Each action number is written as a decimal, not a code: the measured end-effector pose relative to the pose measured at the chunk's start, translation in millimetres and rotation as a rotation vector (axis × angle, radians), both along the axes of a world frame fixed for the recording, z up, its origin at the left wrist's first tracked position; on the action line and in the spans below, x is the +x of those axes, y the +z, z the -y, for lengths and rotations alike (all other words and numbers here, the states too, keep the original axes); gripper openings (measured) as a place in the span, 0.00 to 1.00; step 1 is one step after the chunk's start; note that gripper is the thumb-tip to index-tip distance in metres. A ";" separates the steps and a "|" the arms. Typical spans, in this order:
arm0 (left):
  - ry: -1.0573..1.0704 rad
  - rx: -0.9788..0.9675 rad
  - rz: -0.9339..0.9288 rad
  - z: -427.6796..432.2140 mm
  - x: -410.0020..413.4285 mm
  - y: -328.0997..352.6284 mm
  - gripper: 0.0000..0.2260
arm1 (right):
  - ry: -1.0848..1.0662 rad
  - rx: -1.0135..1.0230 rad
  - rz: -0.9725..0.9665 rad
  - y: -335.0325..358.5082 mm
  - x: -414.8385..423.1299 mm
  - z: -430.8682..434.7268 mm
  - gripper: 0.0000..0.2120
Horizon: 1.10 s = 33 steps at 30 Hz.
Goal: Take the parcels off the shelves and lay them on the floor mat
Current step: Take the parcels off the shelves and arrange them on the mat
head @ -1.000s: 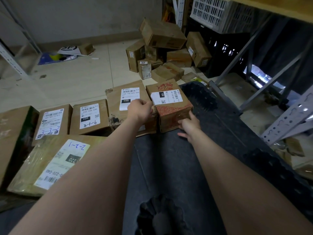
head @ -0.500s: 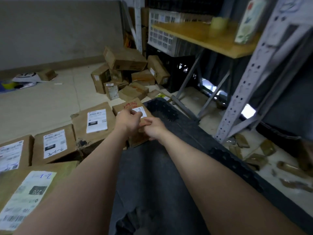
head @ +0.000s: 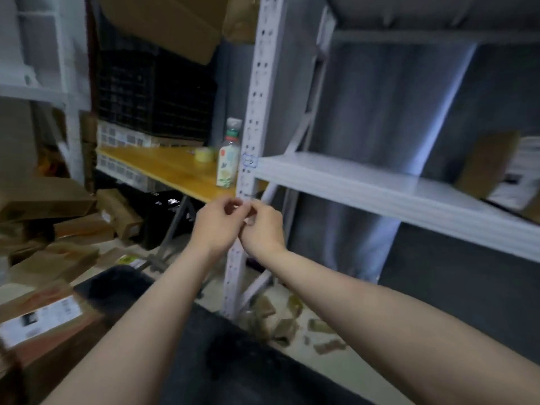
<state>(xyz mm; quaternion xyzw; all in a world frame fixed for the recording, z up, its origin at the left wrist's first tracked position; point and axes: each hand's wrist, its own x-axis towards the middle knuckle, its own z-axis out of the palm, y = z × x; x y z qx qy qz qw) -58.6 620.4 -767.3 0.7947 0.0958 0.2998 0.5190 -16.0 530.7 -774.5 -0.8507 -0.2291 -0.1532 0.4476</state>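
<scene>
**Empty hands rise from the mat toward the shelving**

The view has swung up from the floor to a white metal shelving unit (head: 380,188), its middle shelf bare except for a brown parcel (head: 491,168) at the far right; the black floor mat (head: 233,361) lies below, with labelled parcels (head: 43,314) by its left edge; the left hand (head: 216,226) and right hand (head: 263,229), a second ago on a parcel down there, now meet in mid-air, fingers curled, fingertips touching, nothing seen in them; that drop looks finished and a new fetch seems to be starting; the perforated upright (head: 251,112) stands just behind the hands, a bottle (head: 228,159) beside it; open room lies rightward along the shelf's front edge.
</scene>
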 end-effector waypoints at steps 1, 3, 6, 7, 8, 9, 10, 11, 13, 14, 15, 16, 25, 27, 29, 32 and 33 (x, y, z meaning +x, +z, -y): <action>-0.036 0.003 0.050 14.0 3.7 13.3 0.10 | -0.032 0.025 0.053 17.0 7.5 20.6 0.10; -0.092 -0.005 0.139 42.1 8.1 39.6 0.10 | -0.088 0.043 0.191 53.1 14.0 59.2 0.10; -0.202 -0.117 0.229 83.1 4.1 77.6 0.12 | -0.218 0.061 0.387 98.5 24.6 119.2 0.09; -0.231 -0.146 0.257 95.1 1.4 88.3 0.12 | -0.274 0.056 0.449 111.4 28.1 138.8 0.10; -0.256 -0.160 0.282 104.5 -2.1 96.6 0.12 | -0.338 0.052 0.498 122.0 32.6 157.0 0.11; -0.287 -0.179 0.312 115.8 -4.6 104.1 0.12 | -0.415 0.030 0.547 133.9 36.9 177.9 0.12; -0.318 -0.195 0.334 125.0 -7.4 109.6 0.11 | -0.498 0.004 0.577 145.1 40.9 197.5 0.14; -0.350 -0.202 0.349 133.6 -9.9 113.0 0.10 | -0.585 -0.028 0.588 155.9 45.9 217.4 0.17; -0.412 -0.196 0.347 150.2 -11.5 114.7 0.09 | -0.790 -0.085 0.551 175.9 55.2 257.4 0.23; -0.439 -0.185 0.337 157.6 -11.8 113.4 0.09 | -0.898 -0.081 0.524 183.4 58.7 276.7 0.27; -0.461 -0.175 0.328 164.3 -11.5 111.3 0.09 | -0.998 -0.061 0.494 188.9 61.2 294.6 0.30; -0.475 -0.173 0.322 169.8 -11.0 108.8 0.09 | -1.085 -0.032 0.462 191.8 62.6 310.8 0.33; -0.501 -0.167 0.271 187.9 -4.8 85.8 0.11 | -1.221 0.364 0.068 174.3 74.2 403.1 0.62; -0.492 -0.163 0.260 187.8 -3.6 81.0 0.11 | -1.166 0.398 -0.010 164.6 77.0 410.3 0.64; -0.489 -0.160 0.255 186.0 -2.4 76.0 0.10 | -1.169 0.320 -0.042 157.6 78.3 408.7 0.66; -0.477 -0.160 0.233 178.2 1.7 68.4 0.09 | -1.174 0.266 -0.017 153.6 75.8 385.9 0.66; -0.466 -0.164 0.220 174.7 4.1 65.6 0.10 | -1.153 0.291 -0.002 152.4 74.1 372.3 0.65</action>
